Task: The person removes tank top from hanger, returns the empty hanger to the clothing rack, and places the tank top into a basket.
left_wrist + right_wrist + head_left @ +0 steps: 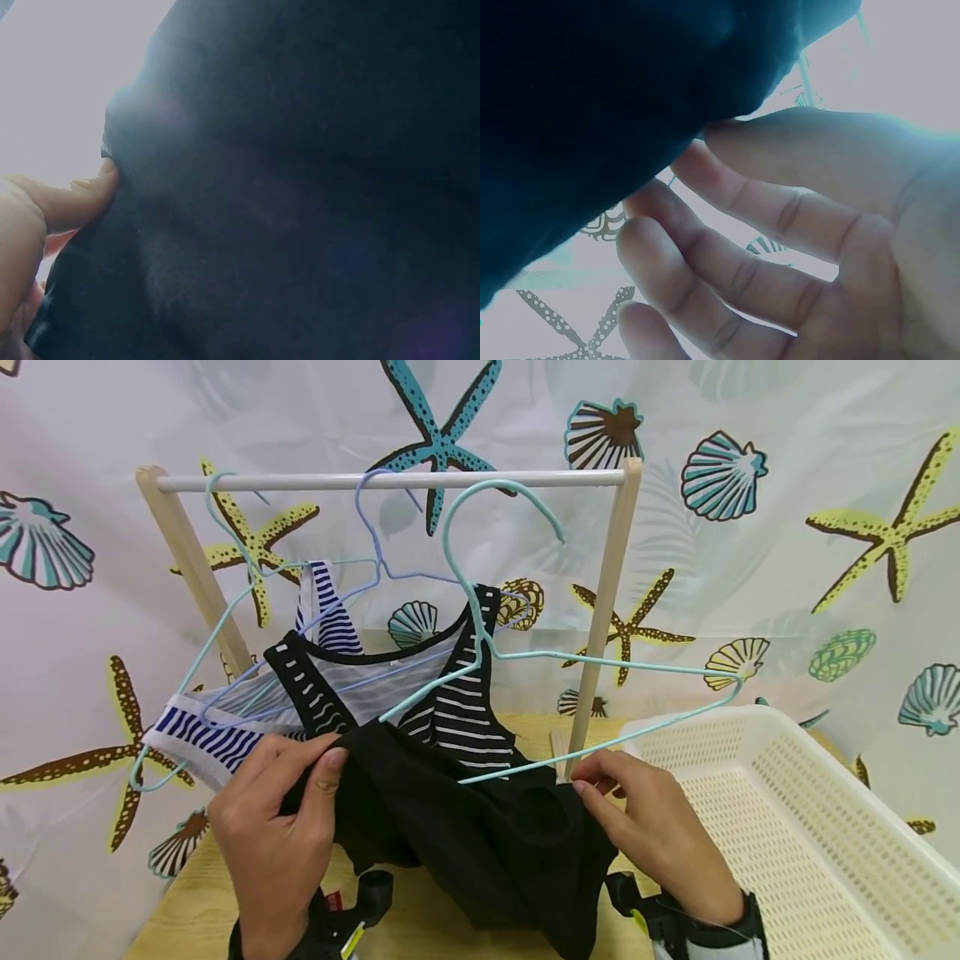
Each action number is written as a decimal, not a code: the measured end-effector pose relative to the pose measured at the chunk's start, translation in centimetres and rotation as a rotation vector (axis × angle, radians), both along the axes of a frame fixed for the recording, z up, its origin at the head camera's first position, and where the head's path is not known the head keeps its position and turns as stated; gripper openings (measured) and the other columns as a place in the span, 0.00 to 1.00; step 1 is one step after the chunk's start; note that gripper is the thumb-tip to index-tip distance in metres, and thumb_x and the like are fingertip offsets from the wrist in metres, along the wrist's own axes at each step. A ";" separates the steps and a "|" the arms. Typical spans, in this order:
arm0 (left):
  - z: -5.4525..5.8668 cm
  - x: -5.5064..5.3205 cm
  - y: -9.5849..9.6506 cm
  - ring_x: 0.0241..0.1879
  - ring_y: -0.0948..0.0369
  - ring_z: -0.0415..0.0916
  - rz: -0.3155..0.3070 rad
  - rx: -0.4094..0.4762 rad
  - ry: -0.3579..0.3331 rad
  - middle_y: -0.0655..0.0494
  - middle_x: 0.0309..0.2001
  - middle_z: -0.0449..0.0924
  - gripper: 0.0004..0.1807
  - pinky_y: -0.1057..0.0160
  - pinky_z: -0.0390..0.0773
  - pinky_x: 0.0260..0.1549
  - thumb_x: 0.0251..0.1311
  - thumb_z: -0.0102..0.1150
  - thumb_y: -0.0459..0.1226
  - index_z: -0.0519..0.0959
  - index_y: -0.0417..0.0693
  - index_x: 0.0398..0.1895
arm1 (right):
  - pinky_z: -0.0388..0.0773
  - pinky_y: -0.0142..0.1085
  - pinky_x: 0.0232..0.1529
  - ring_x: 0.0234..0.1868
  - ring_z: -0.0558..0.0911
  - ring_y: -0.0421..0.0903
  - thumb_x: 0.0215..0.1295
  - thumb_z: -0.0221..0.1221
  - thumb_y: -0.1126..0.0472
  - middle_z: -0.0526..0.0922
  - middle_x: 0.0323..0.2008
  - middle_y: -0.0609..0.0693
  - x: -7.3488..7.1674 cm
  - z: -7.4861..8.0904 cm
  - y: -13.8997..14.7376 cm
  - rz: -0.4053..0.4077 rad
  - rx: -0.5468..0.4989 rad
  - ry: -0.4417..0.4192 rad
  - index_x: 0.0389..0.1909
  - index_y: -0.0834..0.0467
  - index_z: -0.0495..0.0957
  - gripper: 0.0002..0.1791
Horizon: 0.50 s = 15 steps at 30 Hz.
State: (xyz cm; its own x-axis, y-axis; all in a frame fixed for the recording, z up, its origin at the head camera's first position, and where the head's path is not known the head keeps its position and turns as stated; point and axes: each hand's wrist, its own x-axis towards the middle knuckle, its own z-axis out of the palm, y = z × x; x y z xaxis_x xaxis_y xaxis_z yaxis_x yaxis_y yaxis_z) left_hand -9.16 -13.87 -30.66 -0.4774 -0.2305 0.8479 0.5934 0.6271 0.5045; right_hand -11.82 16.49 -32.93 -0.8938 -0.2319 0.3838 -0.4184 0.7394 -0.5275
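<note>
A black garment [465, 839] hangs in folds between my two hands, low in front of the rack. My left hand [273, 835] pinches its upper left edge between thumb and forefinger; in the left wrist view the dark cloth [300, 195] fills most of the picture. At the upper right edge, my right hand [660, 822] pinches the cloth with thumb and fingertips. A turquoise hanger [611, 662] has its left end hidden inside the garment, while its right end sticks out above my right hand. Its hook stands in front of the rail, not hung on it.
A wooden rack with a white rail [315, 482] stands behind. On it hang a black-and-white striped top [472, 718] on a purple hanger and a blue-and-white striped garment [206, 735] on another turquoise hanger. A white basket [840, 768] sits at right on the wooden table [187, 902].
</note>
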 end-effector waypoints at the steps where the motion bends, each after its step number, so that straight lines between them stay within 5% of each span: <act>1: 0.0 0.0 0.0 0.28 0.66 0.66 0.000 0.000 -0.001 0.51 0.25 0.75 0.07 0.70 0.60 0.25 0.53 0.66 0.25 0.86 0.37 0.35 | 0.78 0.42 0.40 0.34 0.77 0.36 0.61 0.63 0.65 0.80 0.33 0.38 0.0 0.0 0.0 0.001 -0.001 -0.001 0.36 0.50 0.81 0.06; 15: 0.0 -0.1 0.0 0.28 0.66 0.66 -0.002 -0.008 0.007 0.51 0.25 0.74 0.06 0.70 0.60 0.25 0.53 0.67 0.25 0.86 0.37 0.35 | 0.79 0.40 0.38 0.32 0.77 0.35 0.62 0.63 0.63 0.80 0.31 0.37 0.0 -0.1 0.0 -0.002 0.012 0.025 0.35 0.51 0.81 0.03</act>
State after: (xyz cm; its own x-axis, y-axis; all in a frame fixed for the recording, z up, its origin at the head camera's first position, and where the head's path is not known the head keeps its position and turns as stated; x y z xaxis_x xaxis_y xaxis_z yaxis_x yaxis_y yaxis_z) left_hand -9.22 -13.83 -30.66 -0.4716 -0.2228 0.8532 0.5981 0.6301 0.4952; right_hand -11.82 16.52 -32.99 -0.8842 -0.2350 0.4036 -0.4301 0.7467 -0.5075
